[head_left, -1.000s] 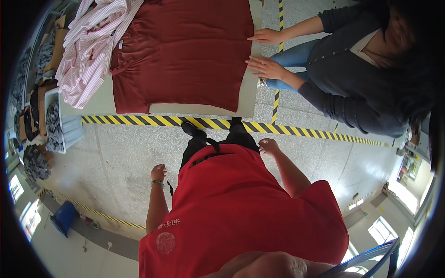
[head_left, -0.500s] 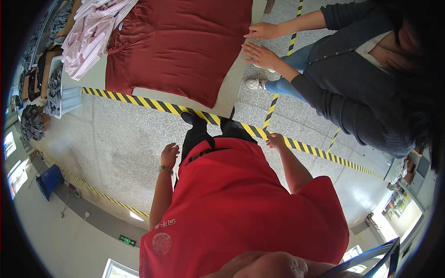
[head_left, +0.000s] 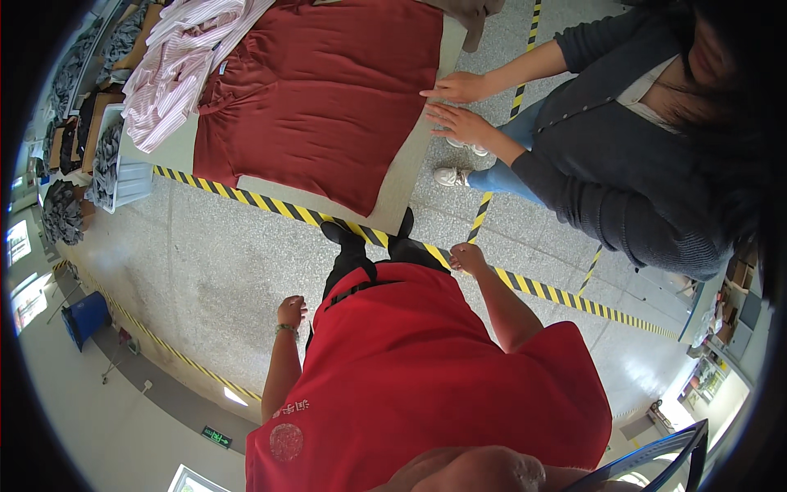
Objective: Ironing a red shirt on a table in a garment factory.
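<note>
Nothing is held by left grip (head_left: 291, 312) or right grip (head_left: 468, 258), both seen half-open, loosely curled; across the bench (head_left: 398, 187), out to its near edge, the dark red garment (head_left: 320, 107) is spread.

- The left hand (head_left: 292, 312) hangs beside the body, its fingers loosely bent.
- The right hand (head_left: 468, 258) is also low, fingers curled softly inward.
- Both bare forearms (head_left: 281, 365) reach forward, well apart from each other.

One red garment (head_left: 316, 107), one blue bin (head_left: 85, 320), two wearer's hands (head_left: 291, 312) and two co-worker's hands (head_left: 461, 125) show.
</note>
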Motion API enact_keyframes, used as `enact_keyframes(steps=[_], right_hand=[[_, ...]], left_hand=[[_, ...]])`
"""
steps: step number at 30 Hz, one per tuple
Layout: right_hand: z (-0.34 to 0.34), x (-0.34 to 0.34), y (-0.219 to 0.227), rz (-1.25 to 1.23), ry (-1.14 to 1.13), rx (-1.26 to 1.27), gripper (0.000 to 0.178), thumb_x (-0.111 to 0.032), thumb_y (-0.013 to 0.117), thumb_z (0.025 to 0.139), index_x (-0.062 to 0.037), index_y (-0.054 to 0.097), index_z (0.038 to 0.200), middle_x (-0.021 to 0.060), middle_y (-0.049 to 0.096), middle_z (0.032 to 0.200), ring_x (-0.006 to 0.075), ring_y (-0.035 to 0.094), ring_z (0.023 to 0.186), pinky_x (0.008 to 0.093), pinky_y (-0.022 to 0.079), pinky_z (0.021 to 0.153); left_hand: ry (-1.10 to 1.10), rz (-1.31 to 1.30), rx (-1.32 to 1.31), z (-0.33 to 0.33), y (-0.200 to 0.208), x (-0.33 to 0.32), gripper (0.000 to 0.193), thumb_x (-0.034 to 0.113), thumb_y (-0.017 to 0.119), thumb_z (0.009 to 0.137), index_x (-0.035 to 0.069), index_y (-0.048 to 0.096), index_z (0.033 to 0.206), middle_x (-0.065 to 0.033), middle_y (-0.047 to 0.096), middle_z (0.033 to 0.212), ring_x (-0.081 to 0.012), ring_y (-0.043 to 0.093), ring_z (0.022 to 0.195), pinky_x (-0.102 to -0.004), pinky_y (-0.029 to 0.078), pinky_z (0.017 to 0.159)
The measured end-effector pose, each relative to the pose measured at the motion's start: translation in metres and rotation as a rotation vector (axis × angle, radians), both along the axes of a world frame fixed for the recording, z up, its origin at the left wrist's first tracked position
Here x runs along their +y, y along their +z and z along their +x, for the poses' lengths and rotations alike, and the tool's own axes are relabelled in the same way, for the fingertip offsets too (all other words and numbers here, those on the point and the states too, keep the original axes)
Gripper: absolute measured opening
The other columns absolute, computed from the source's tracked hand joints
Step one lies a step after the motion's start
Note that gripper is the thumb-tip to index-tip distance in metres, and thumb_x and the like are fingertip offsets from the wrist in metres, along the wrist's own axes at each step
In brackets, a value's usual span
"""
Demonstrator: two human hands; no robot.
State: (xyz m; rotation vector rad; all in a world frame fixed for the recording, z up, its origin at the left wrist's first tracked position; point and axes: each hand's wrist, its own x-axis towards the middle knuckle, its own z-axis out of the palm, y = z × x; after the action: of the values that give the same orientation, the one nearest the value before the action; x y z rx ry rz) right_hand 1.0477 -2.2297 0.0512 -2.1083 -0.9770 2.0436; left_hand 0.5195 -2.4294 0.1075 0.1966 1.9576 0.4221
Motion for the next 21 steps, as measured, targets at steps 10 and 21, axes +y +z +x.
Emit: enact_keyframes(steps=[10,21], right_hand=[[-0.100,0.118,0.099,0.667,0.389,0.133,0.027,-0.020,0.063,0.094,0.0005,0.064,0.111,0.0082,0.070,0.080,0.0163,0.068,0.070,0.0306,0.054,0.067],[-0.149,0.170,0.129,0.517,0.358,0.464,0.043,-0.022,0.066,0.092,0.0021,0.056,0.126,0.0076,0.069,0.081,0.0113,0.063,0.063,0.0250,0.052,0.056]], left_hand=[[-0.060,0.137,-0.024,0.046,0.000,0.038,0.033,0.027,0.065,0.090,0.003,0.063,0.114,-0.0090,0.071,0.091,-0.0175,0.069,0.073,-0.0305,0.053,0.058],[-0.117,0.117,0.032,0.030,-0.008,0.040,0.034,0.027,0.064,0.090,0.003,0.062,0.114,-0.0114,0.070,0.093,-0.0203,0.069,0.074,-0.0325,0.055,0.060]])
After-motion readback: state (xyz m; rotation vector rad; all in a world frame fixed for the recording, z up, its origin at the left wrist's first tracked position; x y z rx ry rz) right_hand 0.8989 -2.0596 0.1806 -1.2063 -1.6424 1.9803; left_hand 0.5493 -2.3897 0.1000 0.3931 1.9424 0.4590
